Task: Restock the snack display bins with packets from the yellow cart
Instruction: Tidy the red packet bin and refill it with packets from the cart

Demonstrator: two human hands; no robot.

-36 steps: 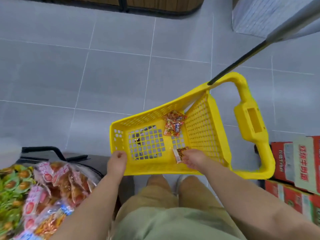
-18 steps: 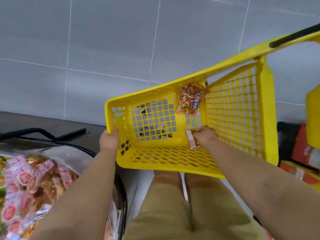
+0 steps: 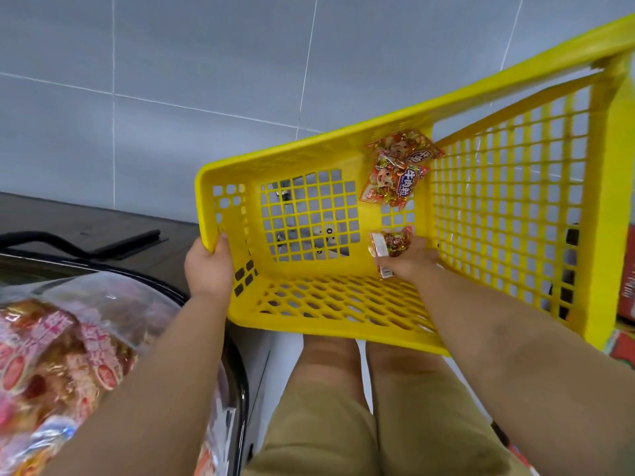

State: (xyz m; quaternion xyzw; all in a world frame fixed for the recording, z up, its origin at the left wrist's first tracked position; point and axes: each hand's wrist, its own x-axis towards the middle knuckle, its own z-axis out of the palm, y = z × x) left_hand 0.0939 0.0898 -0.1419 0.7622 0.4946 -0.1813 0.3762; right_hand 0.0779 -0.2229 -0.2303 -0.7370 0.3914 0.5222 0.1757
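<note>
Left hand (image 3: 209, 266) grips tilted yellow cart (image 3: 309, 324) rim mid-frame; right hand (image 3: 409, 261) pinches a packet (image 3: 391, 243) inside; two packets (image 3: 395, 176) remain upper right; next: carry to display bin (image 3: 86, 297) lower left.

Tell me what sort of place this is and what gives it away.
Most likely a shop aisle being restocked: a yellow shopping cart holding snack packets, a display bin heaped with wrapped snacks at lower left, and red printed cartons stacked at the right edge.
</note>
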